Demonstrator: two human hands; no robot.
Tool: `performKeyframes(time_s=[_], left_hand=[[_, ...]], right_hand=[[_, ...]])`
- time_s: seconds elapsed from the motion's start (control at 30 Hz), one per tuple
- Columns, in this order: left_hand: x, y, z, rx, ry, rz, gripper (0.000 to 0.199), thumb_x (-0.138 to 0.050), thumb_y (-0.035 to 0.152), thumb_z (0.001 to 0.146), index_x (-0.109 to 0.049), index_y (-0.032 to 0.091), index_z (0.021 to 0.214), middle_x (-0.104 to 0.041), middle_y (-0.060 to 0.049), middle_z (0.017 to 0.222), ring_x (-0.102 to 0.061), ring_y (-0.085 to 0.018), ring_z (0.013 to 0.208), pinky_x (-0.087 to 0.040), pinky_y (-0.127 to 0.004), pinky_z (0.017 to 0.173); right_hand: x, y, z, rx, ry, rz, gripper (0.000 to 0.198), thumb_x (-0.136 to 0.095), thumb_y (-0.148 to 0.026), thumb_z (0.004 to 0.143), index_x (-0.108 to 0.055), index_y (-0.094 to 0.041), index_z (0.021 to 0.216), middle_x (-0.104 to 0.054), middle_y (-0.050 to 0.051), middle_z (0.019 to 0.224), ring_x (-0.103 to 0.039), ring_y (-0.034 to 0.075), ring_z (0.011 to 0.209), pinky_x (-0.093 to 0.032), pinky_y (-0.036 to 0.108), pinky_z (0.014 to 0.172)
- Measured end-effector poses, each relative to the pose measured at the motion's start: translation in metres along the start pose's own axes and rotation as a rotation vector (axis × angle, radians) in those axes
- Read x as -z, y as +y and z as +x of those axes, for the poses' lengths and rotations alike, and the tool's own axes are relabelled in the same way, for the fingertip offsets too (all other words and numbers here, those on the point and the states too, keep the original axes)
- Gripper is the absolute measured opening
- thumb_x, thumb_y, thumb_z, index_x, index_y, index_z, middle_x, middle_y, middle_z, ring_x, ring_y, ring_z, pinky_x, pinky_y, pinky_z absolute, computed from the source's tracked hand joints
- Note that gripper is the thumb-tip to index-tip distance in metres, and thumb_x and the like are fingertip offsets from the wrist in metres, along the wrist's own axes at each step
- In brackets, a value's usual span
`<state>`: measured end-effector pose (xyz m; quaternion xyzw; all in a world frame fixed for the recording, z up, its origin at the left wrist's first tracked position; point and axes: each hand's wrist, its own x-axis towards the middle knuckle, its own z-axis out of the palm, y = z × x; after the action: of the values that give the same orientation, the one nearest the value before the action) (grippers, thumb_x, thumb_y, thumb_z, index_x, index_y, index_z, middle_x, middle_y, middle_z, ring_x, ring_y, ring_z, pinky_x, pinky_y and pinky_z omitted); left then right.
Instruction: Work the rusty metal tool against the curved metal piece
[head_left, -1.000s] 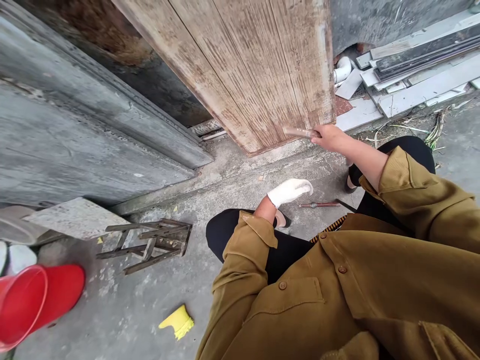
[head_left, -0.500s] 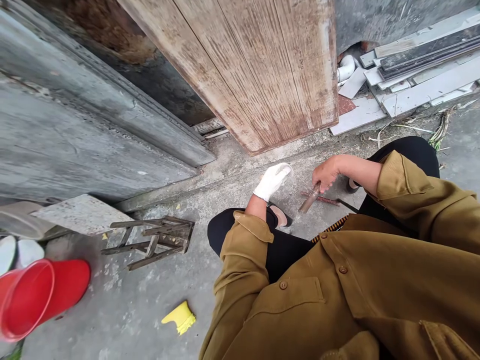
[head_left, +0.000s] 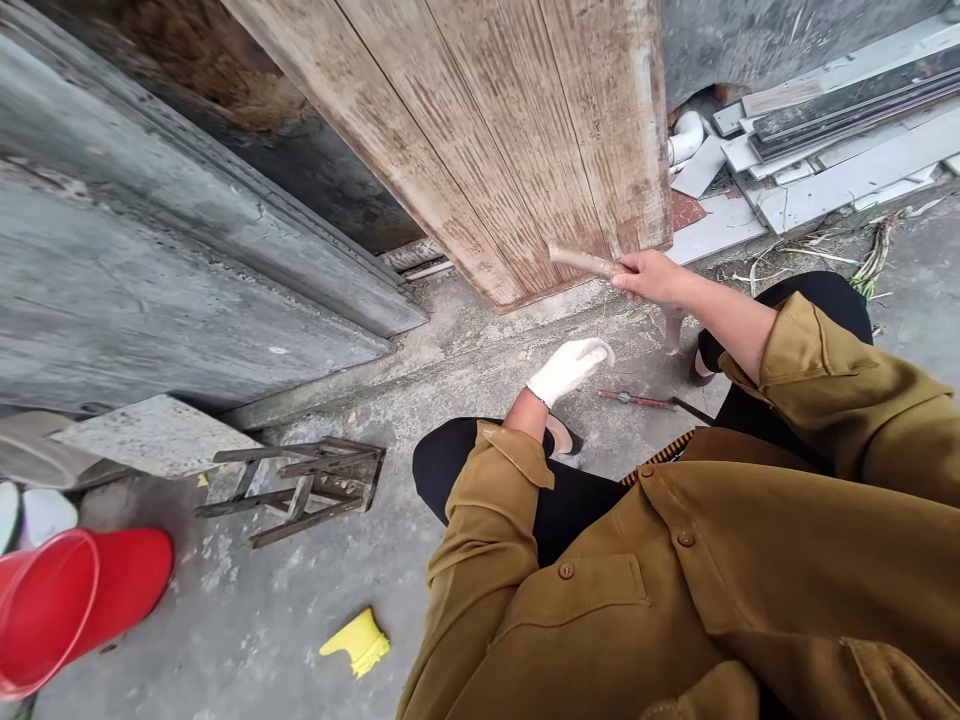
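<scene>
My right hand (head_left: pixel 649 277), bare, is closed round a pale brown stick-like piece (head_left: pixel 577 260), raised in front of the wooden panel. Near my fingers the piece looks wrapped with something thin. A brownish flat part (head_left: pixel 673 330) hangs below this hand; whether it joins the stick I cannot tell. My left hand (head_left: pixel 574 368), in a white glove, is curled closed lower down, apart from the right. Whatever its fingers hold is too fine to make out. On the concrete below lies a reddish rod (head_left: pixel 637 400) with a grey coil round it, beside a dark thin bar (head_left: pixel 691 409).
The worn wooden panel (head_left: pixel 517 150) leans ahead. Stacked white boards (head_left: pixel 840 190) and a white pipe (head_left: pixel 685 138) lie at the right. To the left are a small wooden stool (head_left: pixel 300 490), a red bucket (head_left: pixel 112 590) and a yellow piece (head_left: pixel 358 642) on the ground.
My right hand has risen away from the ground, swinging the stick-like piece up and leftward. My gloved left hand has shifted slightly right and down. More of the reddish rod shows.
</scene>
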<state>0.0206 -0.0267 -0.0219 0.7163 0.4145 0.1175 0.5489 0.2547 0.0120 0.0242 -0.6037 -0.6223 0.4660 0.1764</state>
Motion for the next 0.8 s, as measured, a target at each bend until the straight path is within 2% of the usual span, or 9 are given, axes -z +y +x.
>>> performKeyframes(time_s=[0.07, 0.13, 0.2, 0.3, 0.43, 0.53, 0.6, 0.8], left_hand=[[-0.001, 0.003, -0.002, -0.006, -0.057, 0.055, 0.03, -0.058, 0.048, 0.092, -0.069, 0.021, 0.083, -0.059, -0.004, 0.059, -0.057, -0.021, 0.068, -0.044, -0.035, 0.063], [0.0, 0.006, -0.002, -0.02, -0.083, 0.106, 0.026, -0.058, 0.044, 0.092, -0.069, 0.022, 0.082, -0.062, -0.004, 0.064, -0.059, -0.022, 0.073, -0.046, -0.035, 0.066], [0.004, 0.007, -0.002, -0.041, -0.096, 0.153, 0.023, -0.057, 0.04, 0.092, -0.068, 0.023, 0.081, -0.067, -0.005, 0.071, -0.059, -0.023, 0.078, -0.046, -0.035, 0.07], [0.013, 0.004, -0.001, -0.07, -0.066, 0.207, 0.019, -0.056, 0.034, 0.09, -0.067, 0.022, 0.08, -0.07, -0.005, 0.077, -0.059, -0.022, 0.081, -0.046, -0.034, 0.075], [0.023, 0.0, -0.002, -0.08, -0.021, 0.221, 0.018, -0.057, 0.032, 0.088, -0.068, 0.019, 0.081, -0.07, -0.006, 0.08, -0.058, -0.022, 0.081, -0.045, -0.033, 0.077], [0.023, -0.001, -0.003, -0.049, -0.032, 0.163, 0.019, -0.059, 0.036, 0.088, -0.068, 0.02, 0.082, -0.069, -0.005, 0.075, -0.057, -0.021, 0.078, -0.045, -0.033, 0.074], [0.02, -0.002, -0.002, -0.014, -0.021, 0.084, 0.023, -0.061, 0.041, 0.089, -0.067, 0.019, 0.084, -0.066, -0.005, 0.07, -0.056, -0.02, 0.075, -0.044, -0.032, 0.07], [0.01, -0.005, 0.001, 0.008, -0.005, -0.012, 0.043, -0.048, 0.056, 0.095, -0.067, 0.018, 0.088, -0.056, -0.004, 0.057, -0.048, -0.016, 0.058, -0.039, -0.031, 0.059]], right_hand=[[-0.005, 0.006, 0.005, -0.012, 0.027, -0.247, 0.021, -0.061, -0.037, 0.089, -0.052, -0.018, 0.092, -0.059, 0.01, 0.084, -0.052, 0.023, 0.087, -0.042, 0.038, 0.081], [-0.011, 0.011, 0.008, -0.003, -0.018, -0.444, 0.021, -0.067, -0.034, 0.084, -0.054, -0.018, 0.087, -0.059, 0.011, 0.079, -0.051, 0.026, 0.091, -0.04, 0.039, 0.082], [-0.016, 0.015, 0.01, -0.008, -0.169, -0.585, 0.019, -0.069, -0.031, 0.083, -0.056, -0.018, 0.081, -0.059, 0.012, 0.076, -0.053, 0.027, 0.089, -0.039, 0.039, 0.079], [-0.022, 0.018, 0.007, 0.036, -0.474, -0.727, 0.015, -0.07, -0.027, 0.08, -0.061, -0.017, 0.076, -0.06, 0.009, 0.076, -0.056, 0.023, 0.078, -0.038, 0.035, 0.071], [-0.031, 0.014, -0.003, 0.074, -0.864, -0.582, 0.012, -0.065, -0.026, 0.082, -0.068, -0.016, 0.088, -0.058, 0.0, 0.067, -0.054, 0.015, 0.066, -0.038, 0.029, 0.066], [-0.033, 0.005, -0.009, 0.114, -1.038, -0.355, 0.019, -0.066, -0.031, 0.082, -0.068, -0.015, 0.092, -0.057, -0.003, 0.065, -0.054, 0.013, 0.064, -0.039, 0.027, 0.065], [-0.027, -0.001, -0.012, 0.177, -1.032, -0.235, 0.025, -0.069, -0.037, 0.081, -0.067, -0.016, 0.093, -0.059, -0.002, 0.068, -0.055, 0.013, 0.067, -0.039, 0.026, 0.067], [0.014, -0.005, -0.009, 0.24, -0.72, -0.153, 0.03, -0.068, -0.045, 0.086, -0.066, -0.016, 0.092, -0.064, 0.001, 0.076, -0.056, 0.014, 0.081, -0.039, 0.025, 0.075]])
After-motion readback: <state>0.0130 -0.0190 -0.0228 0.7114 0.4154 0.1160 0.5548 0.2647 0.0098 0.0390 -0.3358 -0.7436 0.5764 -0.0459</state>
